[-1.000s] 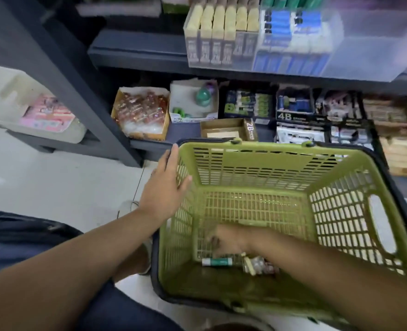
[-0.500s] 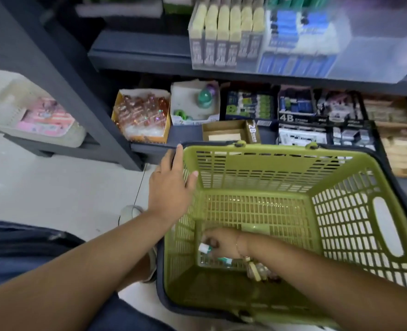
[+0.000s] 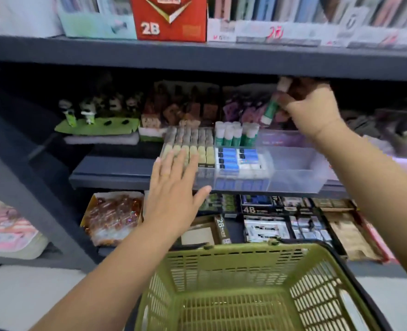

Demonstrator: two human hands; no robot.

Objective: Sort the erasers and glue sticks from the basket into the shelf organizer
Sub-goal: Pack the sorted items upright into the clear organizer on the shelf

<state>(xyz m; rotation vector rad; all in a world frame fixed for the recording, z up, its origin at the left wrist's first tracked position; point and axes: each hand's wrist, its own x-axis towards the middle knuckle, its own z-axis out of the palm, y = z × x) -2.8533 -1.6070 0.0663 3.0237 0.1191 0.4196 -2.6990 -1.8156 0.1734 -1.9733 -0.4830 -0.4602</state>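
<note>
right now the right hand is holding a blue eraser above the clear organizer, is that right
Not quite. The right hand is holding a green glue stick, not a blue eraser, above the clear organizer. The head view shows it.

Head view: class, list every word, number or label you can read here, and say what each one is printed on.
"2B": red box on the top shelf.
"4B": black box on the bottom shelf.
"2B": flap of the brown carton left of it.
Too blurred to read: the red scrawl on the price strip, and the print on the glue sticks and erasers.
</note>
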